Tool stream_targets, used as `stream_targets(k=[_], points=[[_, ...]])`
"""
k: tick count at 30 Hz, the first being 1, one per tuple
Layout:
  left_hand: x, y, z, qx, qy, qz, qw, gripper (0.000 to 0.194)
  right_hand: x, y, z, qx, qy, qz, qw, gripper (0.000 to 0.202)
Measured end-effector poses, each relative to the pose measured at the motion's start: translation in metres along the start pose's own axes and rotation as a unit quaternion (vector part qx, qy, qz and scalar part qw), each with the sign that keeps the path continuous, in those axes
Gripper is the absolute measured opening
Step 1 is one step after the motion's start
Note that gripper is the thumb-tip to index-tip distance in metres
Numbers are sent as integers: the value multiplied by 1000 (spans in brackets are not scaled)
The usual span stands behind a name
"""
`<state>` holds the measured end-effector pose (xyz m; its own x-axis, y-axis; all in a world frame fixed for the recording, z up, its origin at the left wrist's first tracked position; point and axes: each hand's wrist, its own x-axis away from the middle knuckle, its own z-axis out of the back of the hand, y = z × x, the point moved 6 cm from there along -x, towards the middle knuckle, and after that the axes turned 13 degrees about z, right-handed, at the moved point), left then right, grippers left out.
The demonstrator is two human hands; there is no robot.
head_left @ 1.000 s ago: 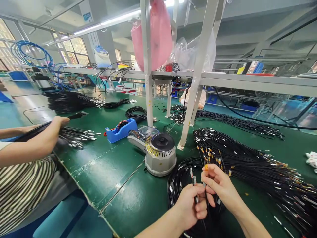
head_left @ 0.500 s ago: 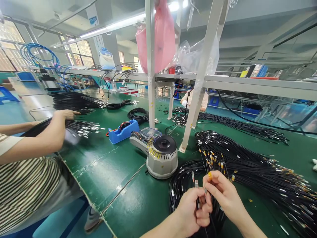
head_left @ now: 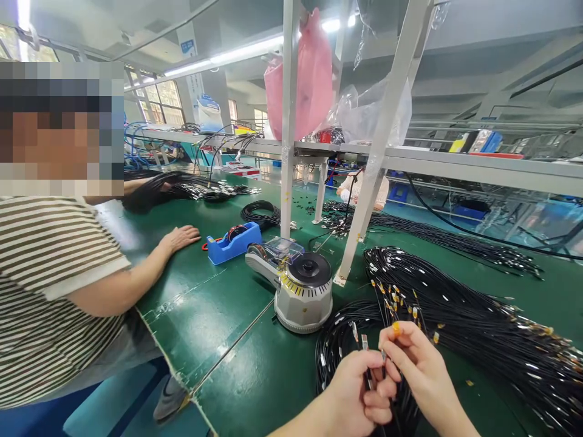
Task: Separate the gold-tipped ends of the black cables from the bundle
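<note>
My left hand point(head_left: 359, 388) is closed around a few thin black cables, whose small connector ends point(head_left: 365, 343) stick up above the fingers. Touching it on the right, my right hand point(head_left: 416, 361) pinches at the cable ends, with a piece of yellow tape point(head_left: 396, 328) on a fingertip. Beneath both hands lies a coiled bundle of black cables point(head_left: 337, 328). A larger bundle with white and yellow-taped ends point(head_left: 455, 297) spreads to the right. The round tape dispenser point(head_left: 304, 303) stands to the left of my hands.
A blue tape holder point(head_left: 234, 243) sits behind the dispenser. White shelf posts point(head_left: 288, 182) rise from the green table point(head_left: 255, 376). At the left, a person in a striped shirt point(head_left: 59, 261) rests one hand on the table and holds cables with the other. Another person works beyond the posts.
The person at the left has leaned in, shifted the cable bundle farther back and laid one hand flat on the table. The view has turned slightly left; my hands keep nearly the same hold.
</note>
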<state>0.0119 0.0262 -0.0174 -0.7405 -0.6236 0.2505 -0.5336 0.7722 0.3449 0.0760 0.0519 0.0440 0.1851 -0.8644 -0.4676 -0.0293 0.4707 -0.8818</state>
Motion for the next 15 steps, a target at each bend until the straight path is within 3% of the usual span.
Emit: stream_targets(k=[11,15], points=[[2,-3,-1,-12,-42,74,996,19,7,-8,-9,-12,-23,3,1000,21],[2,-1,0,10,-19,38,999,19,5,-5,-4,10,-7,14,1000,21]])
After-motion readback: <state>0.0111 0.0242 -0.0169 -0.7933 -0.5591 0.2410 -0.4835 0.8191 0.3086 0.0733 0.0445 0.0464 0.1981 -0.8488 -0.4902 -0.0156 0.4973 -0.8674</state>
